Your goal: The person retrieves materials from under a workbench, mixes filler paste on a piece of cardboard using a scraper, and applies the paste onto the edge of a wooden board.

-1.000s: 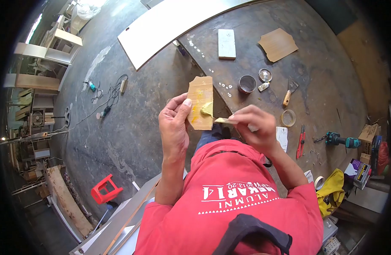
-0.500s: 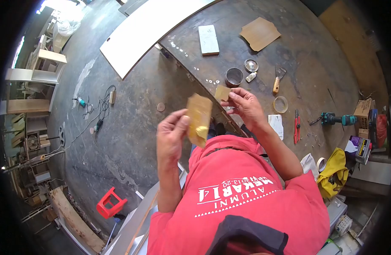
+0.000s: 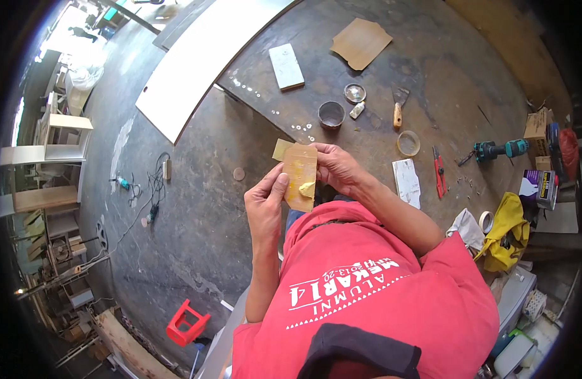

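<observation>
Brown cardboard [image 3: 300,165] bearing yellow paste [image 3: 307,189] is pinched in my left hand [image 3: 266,194], before my waist; my right hand [image 3: 339,169] holds a small tan square [image 3: 281,149], peeking out behind the cardboard.

The brown card [image 3: 299,163] is streaked with yellow and marked at its lower right edge by a pale-yellow lump [image 3: 308,189]. The small square [image 3: 281,150] is coloured plain tan. The dark table [image 3: 427,69] is dotted with white rings [image 3: 309,126] along its left edge; the red shirt [image 3: 430,297] is lettered in white.
</observation>
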`<state>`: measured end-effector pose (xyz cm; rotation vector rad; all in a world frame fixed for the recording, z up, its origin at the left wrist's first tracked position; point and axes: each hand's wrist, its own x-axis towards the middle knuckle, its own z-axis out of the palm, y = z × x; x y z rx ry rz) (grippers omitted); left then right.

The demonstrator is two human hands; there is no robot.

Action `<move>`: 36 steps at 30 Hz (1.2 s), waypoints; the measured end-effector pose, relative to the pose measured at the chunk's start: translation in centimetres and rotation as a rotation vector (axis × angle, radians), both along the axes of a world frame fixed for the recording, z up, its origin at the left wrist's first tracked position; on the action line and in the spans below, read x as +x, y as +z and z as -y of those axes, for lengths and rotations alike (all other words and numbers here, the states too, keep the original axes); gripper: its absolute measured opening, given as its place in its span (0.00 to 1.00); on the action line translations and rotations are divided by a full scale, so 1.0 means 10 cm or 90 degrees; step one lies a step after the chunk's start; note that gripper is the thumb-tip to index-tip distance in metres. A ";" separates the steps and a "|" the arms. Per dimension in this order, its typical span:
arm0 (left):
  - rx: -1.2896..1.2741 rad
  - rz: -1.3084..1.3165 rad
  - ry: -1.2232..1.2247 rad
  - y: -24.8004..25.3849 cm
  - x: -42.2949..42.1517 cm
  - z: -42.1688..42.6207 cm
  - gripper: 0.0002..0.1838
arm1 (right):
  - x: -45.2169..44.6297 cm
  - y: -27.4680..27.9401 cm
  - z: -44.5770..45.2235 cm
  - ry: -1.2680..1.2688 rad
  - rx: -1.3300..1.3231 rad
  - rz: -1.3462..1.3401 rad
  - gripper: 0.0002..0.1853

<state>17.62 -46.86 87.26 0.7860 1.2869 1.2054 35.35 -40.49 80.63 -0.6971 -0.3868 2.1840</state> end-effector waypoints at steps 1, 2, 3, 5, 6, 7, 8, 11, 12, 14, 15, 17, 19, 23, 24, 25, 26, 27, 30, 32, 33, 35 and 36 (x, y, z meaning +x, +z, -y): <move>0.001 -0.001 -0.003 0.00 -0.01 -0.01 0.18 | 0.00 0.00 -0.01 0.004 0.014 0.058 0.10; 0.000 0.000 -0.014 -0.01 -0.02 -0.02 0.18 | 0.00 0.00 -0.03 0.009 0.028 0.116 0.09; -0.003 0.001 -0.026 -0.01 -0.03 -0.03 0.18 | 0.00 -0.03 -0.04 0.007 0.027 0.115 0.09; -0.010 0.006 -0.026 -0.01 0.00 -0.05 0.19 | -0.02 -0.06 -0.07 0.002 0.059 0.093 0.11; -0.014 0.010 -0.024 -0.01 0.01 -0.07 0.19 | -0.01 -0.03 -0.08 0.001 0.058 0.095 0.11; -0.015 0.012 -0.025 -0.02 0.02 -0.08 0.19 | -0.01 0.02 -0.09 0.024 0.052 0.120 0.11; -0.012 0.007 -0.004 -0.03 0.02 -0.09 0.19 | 0.00 0.07 -0.11 0.049 0.046 0.145 0.12; -0.014 0.008 0.045 -0.06 -0.05 -0.11 0.19 | 0.17 0.00 -0.27 0.015 0.186 0.298 0.13; -0.017 0.011 0.076 -0.06 -0.10 -0.11 0.20 | 0.29 -0.13 -0.39 -0.035 0.265 0.419 0.13; -0.023 0.015 0.105 -0.14 -0.24 -0.09 0.20 | 0.60 -0.38 -0.69 -0.144 0.376 0.641 0.13; -0.036 0.021 0.124 -0.15 -0.32 -0.08 0.20 | 0.77 -0.47 -0.83 -0.206 0.405 0.741 0.14; -0.037 0.042 0.162 -0.20 -0.43 -0.06 0.20 | 1.09 -0.72 -1.05 -0.235 0.380 0.944 0.17; -0.036 0.050 0.177 -0.24 -0.53 -0.05 0.20 | 1.25 -0.84 -1.17 -0.215 0.372 1.006 0.19; -0.040 0.054 0.207 -0.19 -0.63 -0.05 0.21 | 1.33 -0.98 -1.26 -0.192 0.370 1.154 0.29; -0.038 0.046 0.220 -0.19 -0.65 -0.06 0.20 | 1.31 -0.98 -1.29 -0.209 0.387 1.207 0.33; -0.036 0.048 0.229 -0.20 -0.66 -0.06 0.20 | 1.28 -0.99 -1.31 -0.209 0.385 1.205 0.33; -0.037 0.044 0.228 -0.23 -0.66 -0.07 0.20 | 1.25 -1.00 -1.33 -0.244 0.462 1.242 0.36; -0.039 0.047 0.226 -0.25 -0.67 -0.09 0.20 | 1.21 -1.00 -1.35 -0.279 0.538 1.276 0.39; -0.045 0.045 0.214 -0.22 -0.63 -0.13 0.20 | 1.16 -1.01 -1.49 -0.136 0.519 1.290 0.43; -0.047 0.041 0.213 -0.20 -0.62 -0.16 0.20 | 1.17 -1.01 -1.56 -0.105 0.527 1.291 0.43; -0.041 0.042 0.211 -0.20 -0.62 -0.17 0.20 | 1.19 -1.02 -1.59 -0.072 0.534 1.292 0.43; -0.032 0.044 0.216 -0.20 -0.63 -0.18 0.20 | 1.26 -1.00 -1.59 -0.159 0.534 1.167 0.42; -0.035 0.044 0.218 -0.21 -0.64 -0.17 0.20 | 1.27 -0.97 -1.61 -0.241 0.527 1.039 0.42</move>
